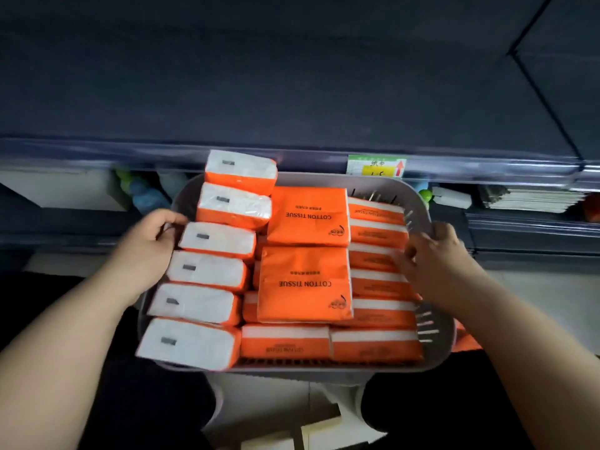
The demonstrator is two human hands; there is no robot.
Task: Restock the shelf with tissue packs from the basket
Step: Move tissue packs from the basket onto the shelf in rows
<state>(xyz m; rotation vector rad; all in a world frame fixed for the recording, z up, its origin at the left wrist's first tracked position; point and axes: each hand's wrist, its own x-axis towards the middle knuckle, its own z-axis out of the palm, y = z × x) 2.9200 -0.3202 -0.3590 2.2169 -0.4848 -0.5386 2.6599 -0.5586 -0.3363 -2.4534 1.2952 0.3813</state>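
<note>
Left grip (152,241) and right grip (433,251) clasp basket (311,179) rims (packs (305,284) inside); dark shelf (292,92) beyond.

- The grey basket (436,349) has a slotted wall along its right and near edges and carries every tissue pack.
- Six white-faced packs (207,271) run in a row along its left edge.
- Two orange packs (306,219) printed "COTTON TISSUE" lie flat in the middle, on top of others.
- Striped packs (378,232) stand on their sides along the right edge, with two more at the near edge.
- The dark shelf (292,92) bears a price label (376,165) on its front edge.
- The lower shelf (519,222) holds stacked flat items (532,199) towards its right end.
</note>
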